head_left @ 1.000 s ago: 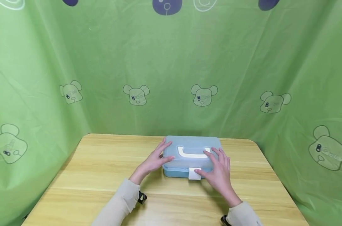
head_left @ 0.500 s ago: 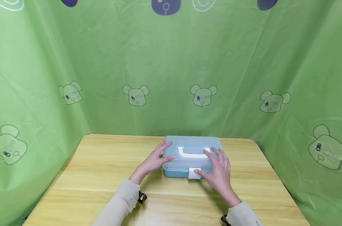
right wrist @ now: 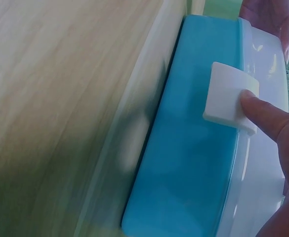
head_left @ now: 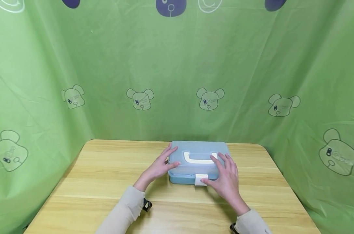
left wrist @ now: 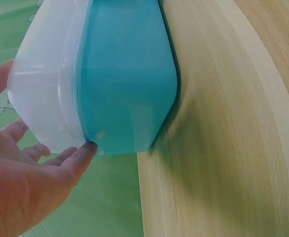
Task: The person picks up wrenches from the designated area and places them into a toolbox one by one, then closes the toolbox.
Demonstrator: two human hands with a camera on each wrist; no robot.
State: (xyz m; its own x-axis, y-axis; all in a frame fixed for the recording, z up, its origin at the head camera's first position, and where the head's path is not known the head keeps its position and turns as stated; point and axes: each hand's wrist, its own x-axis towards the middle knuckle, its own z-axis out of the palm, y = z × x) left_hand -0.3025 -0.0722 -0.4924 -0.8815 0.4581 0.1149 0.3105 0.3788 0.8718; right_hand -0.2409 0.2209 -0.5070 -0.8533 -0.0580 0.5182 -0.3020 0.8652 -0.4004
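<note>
A plastic case with a blue base (head_left: 181,179) and a translucent lid (head_left: 198,146) sits on the table, its lid down. A white handle (head_left: 198,161) lies on top, and a white latch (right wrist: 223,96) is at the front. My left hand (head_left: 159,165) rests spread against the case's left end; in the left wrist view one fingertip (left wrist: 90,146) is right at the seam between lid and base. With its thumb, my right hand (head_left: 227,180) presses on the latch. The other right fingers extend over the lid's right part, beside the handle.
The wooden table (head_left: 107,182) reaches out to both sides of the case and in front of it. Green curtains (head_left: 171,65) printed with bear faces hang behind and at the sides. A black strap piece (head_left: 147,205) is by the left cuff.
My right thumb has slid slightly lower on the latch. The left hand and the case stay in place, while the head view shifts a little.
</note>
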